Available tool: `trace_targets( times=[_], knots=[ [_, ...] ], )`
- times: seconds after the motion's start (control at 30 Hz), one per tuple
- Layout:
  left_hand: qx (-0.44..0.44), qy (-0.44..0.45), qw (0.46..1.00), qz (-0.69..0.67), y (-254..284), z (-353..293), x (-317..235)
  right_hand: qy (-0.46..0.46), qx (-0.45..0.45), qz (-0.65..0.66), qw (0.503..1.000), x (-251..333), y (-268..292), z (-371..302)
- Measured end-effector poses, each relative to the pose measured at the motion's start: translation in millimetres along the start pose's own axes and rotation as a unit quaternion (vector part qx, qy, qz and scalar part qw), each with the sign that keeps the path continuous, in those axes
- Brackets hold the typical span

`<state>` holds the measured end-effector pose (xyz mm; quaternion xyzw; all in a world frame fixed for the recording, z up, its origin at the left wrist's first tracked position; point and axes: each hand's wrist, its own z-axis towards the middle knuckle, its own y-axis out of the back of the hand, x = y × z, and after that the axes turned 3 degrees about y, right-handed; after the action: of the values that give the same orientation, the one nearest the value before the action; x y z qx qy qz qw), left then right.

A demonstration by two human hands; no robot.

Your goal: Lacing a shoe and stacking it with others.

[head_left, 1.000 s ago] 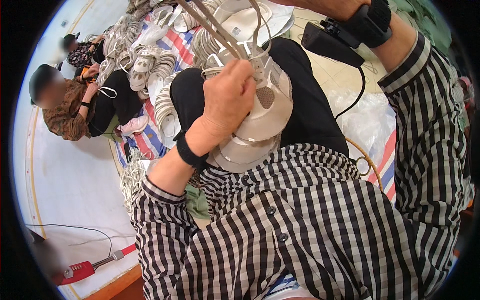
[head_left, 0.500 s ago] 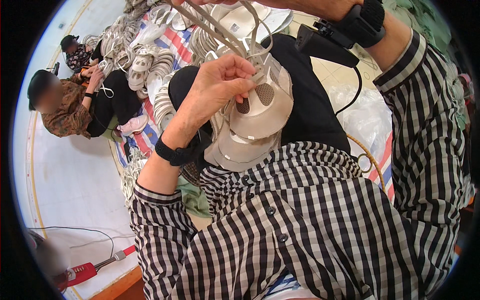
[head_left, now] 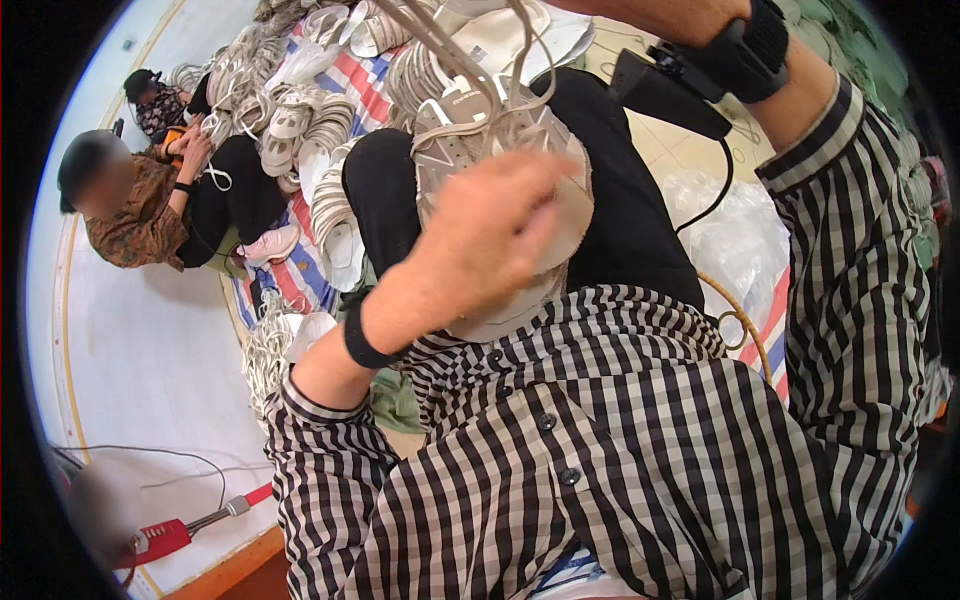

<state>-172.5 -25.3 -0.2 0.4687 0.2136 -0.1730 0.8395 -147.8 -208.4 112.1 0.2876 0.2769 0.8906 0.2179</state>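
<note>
A beige-and-white shoe upper (head_left: pixel 572 225) lies across my lap with its toe toward me, and another upper (head_left: pixel 490 322) shows under its near edge. My left hand (head_left: pixel 500 225) passes over the toe part, smeared by motion, so its fingers cannot be read. From the upper's eyelet area, a flat beige shoelace (head_left: pixel 466 70) rises in long strands and loops past the top edge. Only the back part of my right hand (head_left: pixel 640 10) shows at the top; its fingers are cut off, and what they hold is out of sight.
Stacked shoe uppers (head_left: pixel 345 130) lie on a striped sheet (head_left: pixel 350 72) ahead and left. Loose white laces (head_left: pixel 270 345) hang at my left. A co-worker (head_left: pixel 130 215) sits at the left. Clear plastic (head_left: pixel 735 225) lies right of my knee. A black device (head_left: pixel 665 90) with a cable is strapped by my right wrist.
My left hand has left its pinch at the eyelets and swept down toward me over the toe. My right hand has shifted up, mostly out of the picture.
</note>
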Motion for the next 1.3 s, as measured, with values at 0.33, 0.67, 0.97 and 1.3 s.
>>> trace_targets(
  times=[0.33, 0.67, 0.97, 1.3],
  knots=[
    [0.118, -0.003, 0.993, 0.011, -14, -20, 1, -0.046, 0.017, -0.304, 0.951, 63, 49, -18],
    [-0.038, 0.132, 0.988, 0.074, -3, -3, 28, -0.035, 0.015, -0.251, 0.967, 37, 45, -41],
    [0.042, -0.093, 0.968, 0.227, -9, 13, 18, 0.009, 0.002, -0.231, 0.973, 31, 38, -40],
    [0.128, -0.146, 0.93, 0.313, -34, -12, -17, -0.071, 0.019, -0.187, 0.98, 59, 36, -27]
  ],
)
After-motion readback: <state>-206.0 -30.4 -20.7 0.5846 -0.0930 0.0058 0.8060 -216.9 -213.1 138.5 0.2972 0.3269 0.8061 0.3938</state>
